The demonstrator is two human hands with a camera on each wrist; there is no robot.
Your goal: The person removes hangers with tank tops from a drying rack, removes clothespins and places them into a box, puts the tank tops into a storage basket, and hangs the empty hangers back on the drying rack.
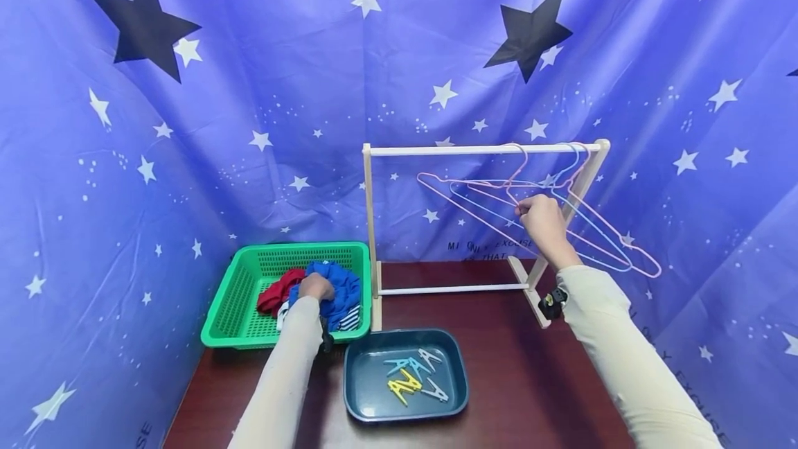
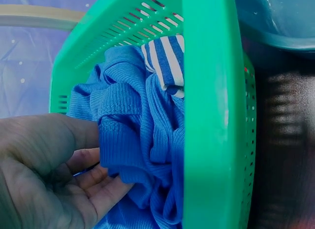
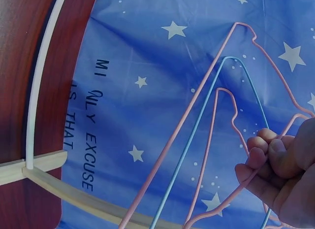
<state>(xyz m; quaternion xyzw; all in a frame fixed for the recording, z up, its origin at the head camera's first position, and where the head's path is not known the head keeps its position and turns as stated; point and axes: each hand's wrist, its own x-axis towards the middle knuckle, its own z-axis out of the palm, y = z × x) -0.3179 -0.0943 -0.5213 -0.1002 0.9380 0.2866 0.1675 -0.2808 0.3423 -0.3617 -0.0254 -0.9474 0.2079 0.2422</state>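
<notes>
In the green basket (image 1: pixel 215 303), my left hand (image 1: pixel 316 287) pinches a blue ribbed garment (image 2: pixel 120 103) between thumb and fingers. A red garment (image 1: pixel 274 295) lies to the left of that hand, and a blue-and-white striped cloth (image 2: pixel 167 59) shows beside the blue one. My right hand (image 1: pixel 544 224) grips the wire of a pink hanger (image 3: pixel 214 215) just under the rail. Another pink hanger (image 3: pixel 172 128) and a blue hanger (image 3: pixel 193 128) hang close by on the same wooden rack (image 1: pixel 436 151).
In front of the rack stands a dark blue tray (image 1: pixel 461 373) holding several clothespins (image 1: pixel 405 385) in yellow, blue and white. The basket sits against the rack's left foot on a dark red table (image 1: pixel 517 380). A starry purple curtain (image 1: pixel 324 82) surrounds the table.
</notes>
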